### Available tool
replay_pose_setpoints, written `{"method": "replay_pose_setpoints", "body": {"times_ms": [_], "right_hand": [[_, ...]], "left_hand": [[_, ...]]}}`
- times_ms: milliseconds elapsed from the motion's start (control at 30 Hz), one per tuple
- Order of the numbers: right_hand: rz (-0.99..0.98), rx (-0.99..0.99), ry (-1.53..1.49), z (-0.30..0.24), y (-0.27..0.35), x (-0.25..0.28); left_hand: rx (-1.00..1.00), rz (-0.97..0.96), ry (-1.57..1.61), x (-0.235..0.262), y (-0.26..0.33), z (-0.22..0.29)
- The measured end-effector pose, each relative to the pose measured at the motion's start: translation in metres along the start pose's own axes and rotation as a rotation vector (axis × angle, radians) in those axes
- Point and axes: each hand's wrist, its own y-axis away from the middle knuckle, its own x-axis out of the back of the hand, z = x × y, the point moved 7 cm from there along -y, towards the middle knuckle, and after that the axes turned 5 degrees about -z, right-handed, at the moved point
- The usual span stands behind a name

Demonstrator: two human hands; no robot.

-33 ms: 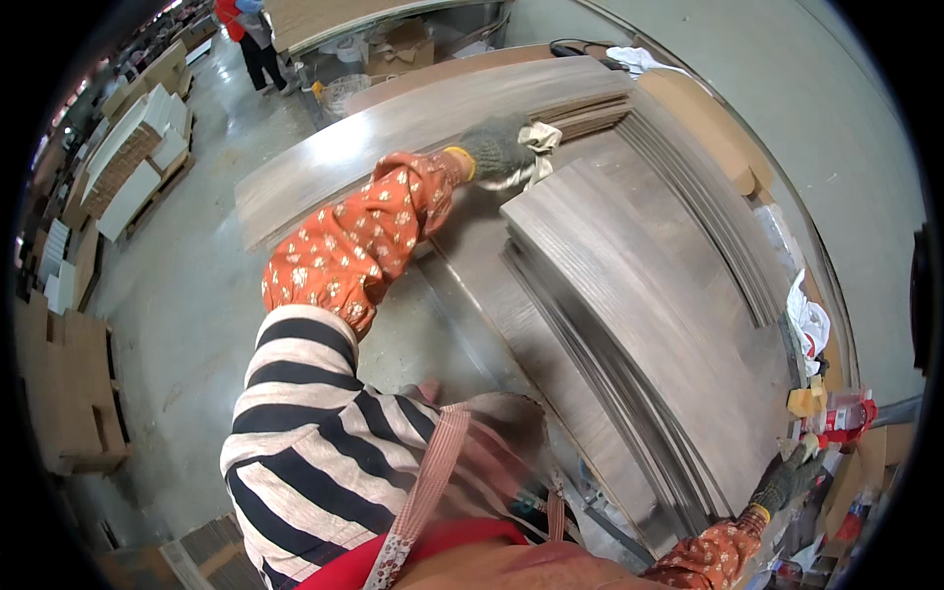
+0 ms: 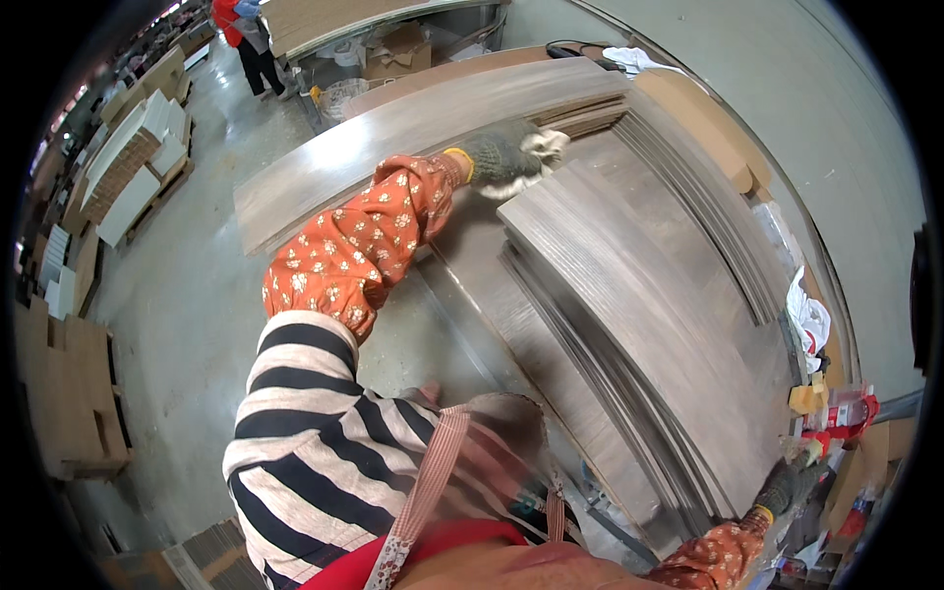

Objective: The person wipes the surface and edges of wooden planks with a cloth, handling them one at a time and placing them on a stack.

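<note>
Left hand (image 2: 499,157), gloved in dark grey knit, clutches crumpled cream cloth (image 2: 546,149) beside grey wood-grain boards (image 2: 629,285), already stacked along the desk's (image 2: 562,385) near edge; what the right hand (image 2: 790,482) grips, or what remains, I can't tell.

Org/wht floral sleeve (image 2: 329,251), blk/beige striped top (image 2: 305,423), gry-brn grained boards (image 2: 629,280)

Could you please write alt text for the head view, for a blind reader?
A person's dark-gloved left hand, with an orange floral sleeve, holds a crumpled off-white cloth beside stacked grey wood-grain panels. The dark-gloved right hand is near their lower-right end.
</note>
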Motion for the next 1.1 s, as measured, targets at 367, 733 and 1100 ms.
{"method": "replay_pose_setpoints", "body": {"times_ms": [367, 733, 1100], "right_hand": [[-0.048, -0.151, 0.219, 0.175, -0.012, 0.018], [-0.029, -0.486, -0.385, 0.236, -0.049, -0.044], [0.232, -0.149, -0.815, 0.178, -0.043, 0.059]], "left_hand": [[-0.518, 0.175, -0.507, -0.012, 0.002, 0.020], [-0.818, 0.329, -1.190, -0.044, 0.023, 0.058], [-0.698, 1.014, -0.251, 0.102, 0.009, 0.002]]}}
